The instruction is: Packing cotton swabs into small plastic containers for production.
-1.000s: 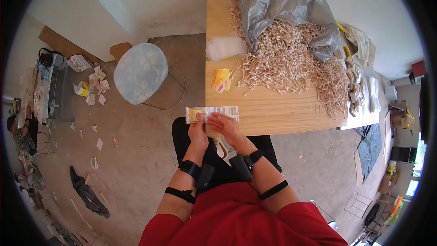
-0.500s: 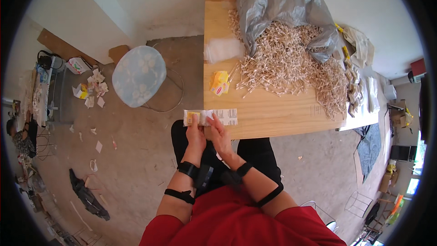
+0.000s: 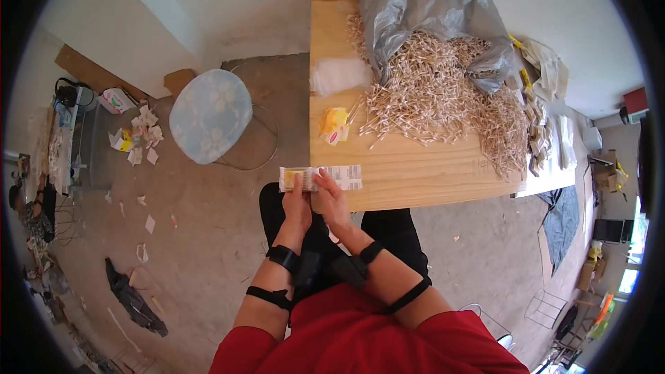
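At the table's near left corner, I hold a clear plastic packet of cotton swabs (image 3: 285, 179) with a yellow card showing in it. My left hand (image 3: 296, 206) grips its swab-filled left part, thumb on top. My right hand (image 3: 331, 202) has its fingers closed on the middle of the packet. From there a flat flap with grey print (image 3: 352, 177) stretches right over the table edge. Just beyond lie yellow-and-white printed cards (image 3: 334, 126). A big heap of loose cotton swabs (image 3: 429, 97) spills across the table from a grey plastic bag (image 3: 443, 0).
The wooden table (image 3: 409, 183) reaches away from my knees. A stack of clear plastic sleeves (image 3: 339, 76) lies at its left edge. More packets and bags (image 3: 544, 131) sit at the right. A round stool with a pale blue cover (image 3: 211, 116) stands left; scraps litter the floor.
My right hand has shifted slightly left, and its fingers have drawn in on the packet. The packet and my left hand stay nearly where they were.
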The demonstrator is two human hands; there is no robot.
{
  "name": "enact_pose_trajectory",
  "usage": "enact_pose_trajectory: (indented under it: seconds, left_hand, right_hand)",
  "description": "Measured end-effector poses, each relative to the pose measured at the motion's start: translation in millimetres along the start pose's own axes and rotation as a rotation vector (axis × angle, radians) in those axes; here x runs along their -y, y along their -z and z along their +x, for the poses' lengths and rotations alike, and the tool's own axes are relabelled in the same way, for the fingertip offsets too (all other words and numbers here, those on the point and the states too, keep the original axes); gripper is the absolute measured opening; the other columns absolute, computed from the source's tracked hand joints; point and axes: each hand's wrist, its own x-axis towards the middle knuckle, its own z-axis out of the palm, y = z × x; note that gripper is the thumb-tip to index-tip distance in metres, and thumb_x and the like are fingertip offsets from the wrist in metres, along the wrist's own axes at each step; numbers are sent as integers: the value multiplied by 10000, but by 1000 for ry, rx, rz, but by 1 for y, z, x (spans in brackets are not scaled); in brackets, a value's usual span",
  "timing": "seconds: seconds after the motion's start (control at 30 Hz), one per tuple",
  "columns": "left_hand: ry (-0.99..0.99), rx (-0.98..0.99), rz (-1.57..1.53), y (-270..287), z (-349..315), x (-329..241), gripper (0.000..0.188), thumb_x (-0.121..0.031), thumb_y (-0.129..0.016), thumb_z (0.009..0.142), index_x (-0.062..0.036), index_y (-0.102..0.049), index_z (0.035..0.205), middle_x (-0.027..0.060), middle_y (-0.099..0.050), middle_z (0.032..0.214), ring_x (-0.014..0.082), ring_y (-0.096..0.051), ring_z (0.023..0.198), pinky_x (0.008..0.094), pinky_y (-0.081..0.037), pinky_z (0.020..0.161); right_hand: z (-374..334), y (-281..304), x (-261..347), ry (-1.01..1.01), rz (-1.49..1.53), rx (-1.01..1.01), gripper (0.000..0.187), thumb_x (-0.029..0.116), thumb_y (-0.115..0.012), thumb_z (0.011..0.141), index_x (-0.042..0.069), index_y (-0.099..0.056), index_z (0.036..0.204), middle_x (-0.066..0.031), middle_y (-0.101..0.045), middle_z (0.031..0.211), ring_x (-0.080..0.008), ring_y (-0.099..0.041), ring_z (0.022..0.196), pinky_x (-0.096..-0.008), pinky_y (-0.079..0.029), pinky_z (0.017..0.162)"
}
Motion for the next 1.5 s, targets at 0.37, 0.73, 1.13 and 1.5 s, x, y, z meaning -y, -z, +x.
enact_pose_trajectory:
  seconds: [0.37,0.73,1.13,1.5]
  left_hand:
    - [-41,34,-20,3,1,1,455,-322,-595,1008,-33,-480,1339,77,-584,1273,195,-574,1177,340,-445,1033]
    - [3,18,-13,3,2,-2,426,-313,-581,1016,-29,-496,1323,84,-595,1260,188,-592,1149,335,-469,1010]
    - [-8,40,20,3,-1,-1,400,-277,-569,1024,-30,-492,1329,87,-600,1253,190,-610,1120,336,-494,979]
    - [-8,-21,-6,2,3,-1,373,-283,-596,1009,-37,-529,1281,75,-618,1214,192,-614,1109,344,-490,978]
  right_hand:
    - [31,35,50,-542,159,156,381,171,-503,1012,-22,-532,1339,-151,-666,1203,-219,-666,1059,-333,-542,918]
    - [15,20,36,-350,279,10,409,163,-522,1017,-30,-505,1378,-163,-640,1260,-235,-640,1128,-331,-507,997]
    - [17,11,31,-343,289,-8,362,174,-523,1018,14,-506,1342,-102,-640,1255,-189,-625,1132,-308,-515,941]
    - [27,11,34,-376,205,23,299,176,-538,1008,42,-539,1276,-96,-655,1210,-182,-640,1094,-309,-533,882]
